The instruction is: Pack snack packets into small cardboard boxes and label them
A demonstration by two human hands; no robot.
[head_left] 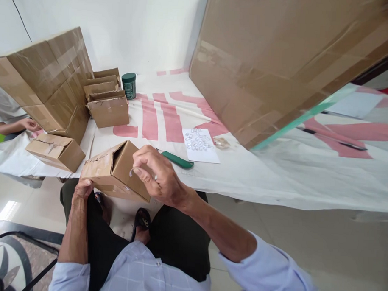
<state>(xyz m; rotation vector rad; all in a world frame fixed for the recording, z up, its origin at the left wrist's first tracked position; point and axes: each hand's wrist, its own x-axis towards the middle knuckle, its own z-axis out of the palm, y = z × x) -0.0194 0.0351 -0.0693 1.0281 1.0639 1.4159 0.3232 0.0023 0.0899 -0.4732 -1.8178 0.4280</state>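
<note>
My left hand [83, 188] grips the near lower corner of a small cardboard box [115, 170] held above my lap at the table's edge. Its fingers are wrapped under the box. My right hand [154, 174] hovers at the box's right side, thumb and forefinger pinched on a small curved metal ring [131, 172]. The box lies tilted with one end flap partly lifted. On the table just beyond lie a white sheet [200, 145] strewn with several small metal rings and a green-handled tool [177, 160].
A similar small box [55, 151] lies at the left, behind it a big taped carton [46, 81] and a stack of small boxes [106, 102]. A dark green jar [129, 85] stands at the back. A large cardboard sheet [279, 59] leans at the right. Another person's arm [19, 124] rests far left.
</note>
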